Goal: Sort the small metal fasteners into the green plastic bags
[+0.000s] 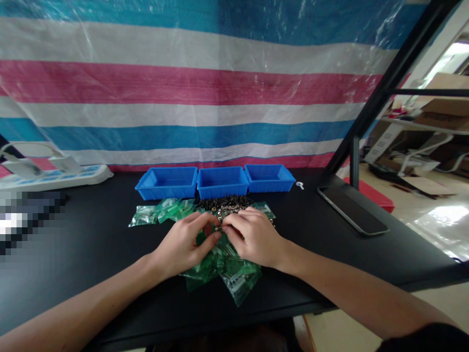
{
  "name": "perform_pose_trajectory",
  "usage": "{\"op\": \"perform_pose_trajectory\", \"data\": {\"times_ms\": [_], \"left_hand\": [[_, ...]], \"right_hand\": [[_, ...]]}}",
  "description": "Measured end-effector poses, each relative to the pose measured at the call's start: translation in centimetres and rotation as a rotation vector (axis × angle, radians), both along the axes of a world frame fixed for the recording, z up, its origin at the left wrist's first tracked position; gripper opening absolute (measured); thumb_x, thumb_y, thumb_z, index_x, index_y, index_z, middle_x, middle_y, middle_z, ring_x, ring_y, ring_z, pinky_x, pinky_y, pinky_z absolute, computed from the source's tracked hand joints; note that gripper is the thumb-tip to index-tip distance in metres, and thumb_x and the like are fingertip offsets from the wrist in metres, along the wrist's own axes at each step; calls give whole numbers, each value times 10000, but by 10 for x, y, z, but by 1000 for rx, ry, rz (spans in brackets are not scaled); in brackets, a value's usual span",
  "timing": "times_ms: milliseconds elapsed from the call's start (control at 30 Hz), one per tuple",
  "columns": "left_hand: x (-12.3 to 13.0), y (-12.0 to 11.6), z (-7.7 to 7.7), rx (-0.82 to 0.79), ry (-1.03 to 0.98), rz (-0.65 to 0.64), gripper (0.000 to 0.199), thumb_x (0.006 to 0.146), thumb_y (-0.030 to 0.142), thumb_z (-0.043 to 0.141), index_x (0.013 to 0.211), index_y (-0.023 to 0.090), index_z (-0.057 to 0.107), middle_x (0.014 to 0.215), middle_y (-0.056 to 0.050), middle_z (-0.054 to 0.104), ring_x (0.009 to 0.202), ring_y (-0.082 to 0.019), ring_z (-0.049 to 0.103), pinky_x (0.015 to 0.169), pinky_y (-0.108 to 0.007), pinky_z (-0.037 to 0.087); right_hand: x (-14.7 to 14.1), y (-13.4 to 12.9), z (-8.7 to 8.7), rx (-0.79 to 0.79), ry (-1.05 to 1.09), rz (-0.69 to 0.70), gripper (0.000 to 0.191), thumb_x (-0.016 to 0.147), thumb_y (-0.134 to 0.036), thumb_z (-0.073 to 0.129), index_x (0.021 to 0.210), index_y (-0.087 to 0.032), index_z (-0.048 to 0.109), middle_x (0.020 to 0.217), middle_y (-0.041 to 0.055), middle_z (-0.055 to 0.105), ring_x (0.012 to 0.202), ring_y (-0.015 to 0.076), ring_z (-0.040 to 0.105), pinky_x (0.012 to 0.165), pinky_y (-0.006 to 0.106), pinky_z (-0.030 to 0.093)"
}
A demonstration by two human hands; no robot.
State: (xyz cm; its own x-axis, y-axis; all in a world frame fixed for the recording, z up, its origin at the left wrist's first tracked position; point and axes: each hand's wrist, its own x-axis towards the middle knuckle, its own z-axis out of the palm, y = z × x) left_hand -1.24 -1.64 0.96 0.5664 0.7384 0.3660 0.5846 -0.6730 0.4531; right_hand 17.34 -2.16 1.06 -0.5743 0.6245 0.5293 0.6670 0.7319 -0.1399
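Fingertips of the left hand point(185, 242) and right hand point(258, 235) pinch a small piece point(219, 228) over green bags point(236, 268) toward the tabletop's point(300, 220) front edge; such close handling calls for steady, light control.

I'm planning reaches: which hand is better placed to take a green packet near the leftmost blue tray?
Probably the left hand: it is nearer those green packets, while the right hand sits farther across.

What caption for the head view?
Left hand and right hand meet at a small piece over green bags, three blue trays behind.
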Motion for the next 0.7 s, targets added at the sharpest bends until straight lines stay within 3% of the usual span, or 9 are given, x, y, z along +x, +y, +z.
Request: {"op": "perform_pose_trajectory", "data": {"times_ms": [300, 700], "left_hand": [[0, 1, -2, -29, 1, 8, 174, 857, 238, 407, 914, 161, 552, 804, -40, 584, 759, -158, 560, 679, -265, 442], [-1, 4, 0, -29, 16, 7, 198, 872, 259, 393, 888, 166, 567, 808, -35, 584, 766, -156, 551, 692, -265, 430]], "right_hand": [[0, 1, -1, 2, 30, 16, 99, 843, -204, 458, 873, -167, 545, 675, 5, 608, 635, 132, 555, 643, 259, 343], [3, 5, 1, 35, 11, 0, 137, 864, -204, 431, 828, -158, 555, 695, 20, 626, 645, 139, 565, 649, 258, 344]]}}
